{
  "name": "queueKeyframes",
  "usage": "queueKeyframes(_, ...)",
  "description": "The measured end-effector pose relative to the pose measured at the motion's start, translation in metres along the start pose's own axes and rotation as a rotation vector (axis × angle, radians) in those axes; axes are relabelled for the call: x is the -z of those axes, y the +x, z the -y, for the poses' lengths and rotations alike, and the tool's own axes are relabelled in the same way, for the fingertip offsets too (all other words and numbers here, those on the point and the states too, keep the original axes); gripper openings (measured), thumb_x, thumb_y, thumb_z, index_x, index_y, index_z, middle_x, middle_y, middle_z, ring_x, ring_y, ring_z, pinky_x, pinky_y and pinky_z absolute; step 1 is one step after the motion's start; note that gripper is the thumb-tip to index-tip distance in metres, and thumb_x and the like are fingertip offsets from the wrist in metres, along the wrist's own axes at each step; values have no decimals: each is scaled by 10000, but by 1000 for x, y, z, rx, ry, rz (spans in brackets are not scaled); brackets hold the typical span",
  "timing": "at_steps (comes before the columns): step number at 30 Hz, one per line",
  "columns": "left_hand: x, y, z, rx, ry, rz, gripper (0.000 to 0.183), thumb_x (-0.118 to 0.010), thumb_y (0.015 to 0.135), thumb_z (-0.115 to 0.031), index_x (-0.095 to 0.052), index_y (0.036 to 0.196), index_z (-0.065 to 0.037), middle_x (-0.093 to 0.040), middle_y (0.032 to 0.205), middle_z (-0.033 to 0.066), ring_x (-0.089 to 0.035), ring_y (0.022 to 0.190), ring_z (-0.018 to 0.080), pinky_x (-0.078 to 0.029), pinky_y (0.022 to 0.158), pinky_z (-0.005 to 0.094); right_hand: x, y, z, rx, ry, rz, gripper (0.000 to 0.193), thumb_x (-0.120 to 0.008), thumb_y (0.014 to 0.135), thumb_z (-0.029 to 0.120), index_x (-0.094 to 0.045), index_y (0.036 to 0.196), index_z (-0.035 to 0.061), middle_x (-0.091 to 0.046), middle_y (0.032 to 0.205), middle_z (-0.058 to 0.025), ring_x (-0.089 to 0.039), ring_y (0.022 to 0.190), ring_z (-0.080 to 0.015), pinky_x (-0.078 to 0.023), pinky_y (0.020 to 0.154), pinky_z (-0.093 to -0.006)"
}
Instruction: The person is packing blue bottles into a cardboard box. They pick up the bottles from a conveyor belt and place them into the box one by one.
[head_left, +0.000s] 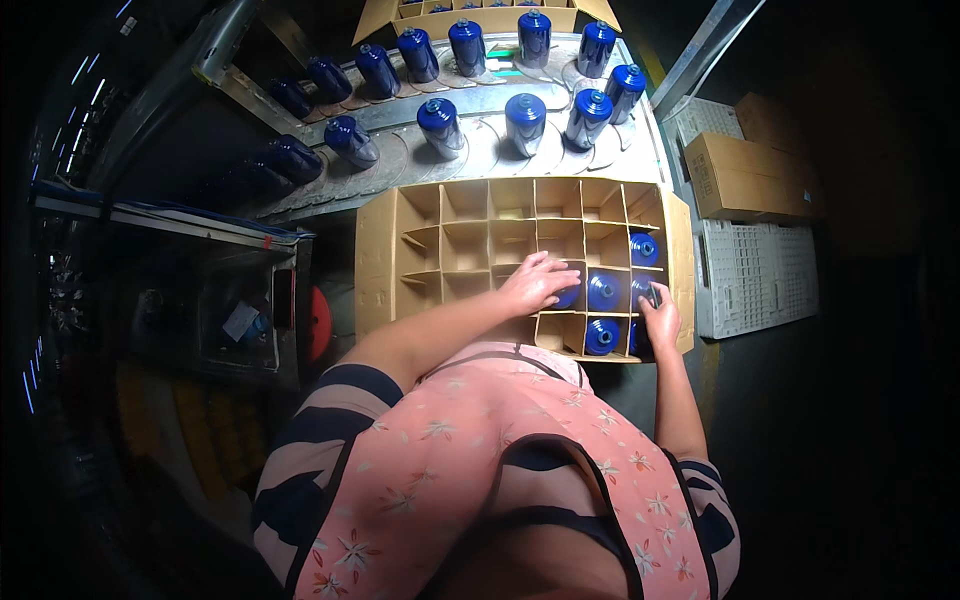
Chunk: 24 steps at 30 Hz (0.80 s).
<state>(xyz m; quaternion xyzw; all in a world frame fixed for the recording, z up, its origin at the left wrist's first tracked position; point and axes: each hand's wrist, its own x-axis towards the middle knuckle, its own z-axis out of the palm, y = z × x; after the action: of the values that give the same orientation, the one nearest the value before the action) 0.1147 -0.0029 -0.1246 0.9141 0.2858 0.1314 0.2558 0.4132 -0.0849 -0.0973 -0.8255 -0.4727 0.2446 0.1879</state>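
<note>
free – left box cells [470, 245] | blocked – blue bottles [603, 291] right

From my remote view, the metal conveyor table [640, 150] carries a divided cardboard box [375, 260] at its near edge. Loose blue bottles [525, 120] stand directly on the table from ten to one o'clock of that box. A second carton [490, 20] sits at twelve o'clock.
</note>
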Motion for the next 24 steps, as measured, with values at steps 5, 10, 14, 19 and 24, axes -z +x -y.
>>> queueKeyframes(5,12,-3,-10,185,-99,26,362,-740,760,-244,-656,1105,-172,-643,1231,-5,-497,1254,175,-208,1143,502,-9,-11,4,-107,88,-22,316,-764,776,225,-648,1060,147,-700,848,-95,-672,804,-262,-498,732,-382)
queueKeyframes(10,88,3,-21,203,-364,-257,294,-720,785,-220,-676,1068,-155,-656,1231,-9,-560,1194,194,-253,1118,493,-4,1,-1,-33,109,-123,298,-765,768,218,-663,1040,154,-707,857,-103,-678,804,-277,-499,720,-387)
queueKeyframes(14,183,4,-8,343,-859,-546,295,-678,806,1,-673,1099,-32,-640,1227,102,-591,1115,176,-455,990,316,-5,20,-12,-59,52,-152,306,-752,790,228,-647,1065,144,-696,870,-136,-665,812,-307,-503,731,-403)
queueKeyframes(19,236,23,51,367,-706,-835,324,-654,817,77,-648,1129,-8,-620,1252,117,-566,1153,171,-457,980,297,-12,50,-31,-86,37,-201,318,-750,782,244,-634,1063,151,-696,880,-170,-668,829,-361,-504,735,-438)
queueKeyframes(24,225,76,165,539,-364,-890,318,-742,741,-16,-690,1055,-21,-699,1106,56,-635,916,101,-492,848,238,-22,72,-29,-88,144,-214,297,-733,786,208,-635,1057,137,-696,872,-152,-672,814,-328,-506,743,-408)
